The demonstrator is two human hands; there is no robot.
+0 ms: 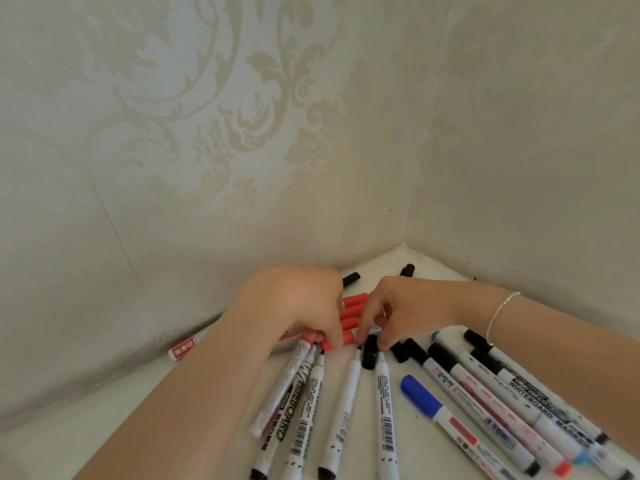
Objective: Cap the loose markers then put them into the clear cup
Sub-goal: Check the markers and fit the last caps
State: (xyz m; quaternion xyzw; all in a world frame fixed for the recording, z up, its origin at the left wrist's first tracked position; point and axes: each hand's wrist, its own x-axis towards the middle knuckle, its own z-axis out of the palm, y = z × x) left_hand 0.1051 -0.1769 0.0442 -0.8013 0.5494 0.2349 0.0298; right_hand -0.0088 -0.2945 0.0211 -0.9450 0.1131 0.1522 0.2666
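Whiteboard markers lie fanned out on a white surface in a wall corner. My left hand (298, 306) reaches in from the lower left, with its fingertips closed on the lowest of several red-capped markers (341, 338). My right hand (408, 306), with a thin bracelet on its wrist, comes from the right and pinches a loose black cap (370, 353) standing just below those red caps. Three uncapped markers (341, 410) point their tips toward my hands. A blue-capped marker (420, 398) and several black-capped markers (450, 367) lie to the right. No clear cup is in view.
Loose black caps lie near the corner (350, 279) (408, 269), and another (400, 353) beside the held cap. A marker end with red squares (181, 350) sticks out at the left wall. Patterned walls (242, 133) close off the back and right.
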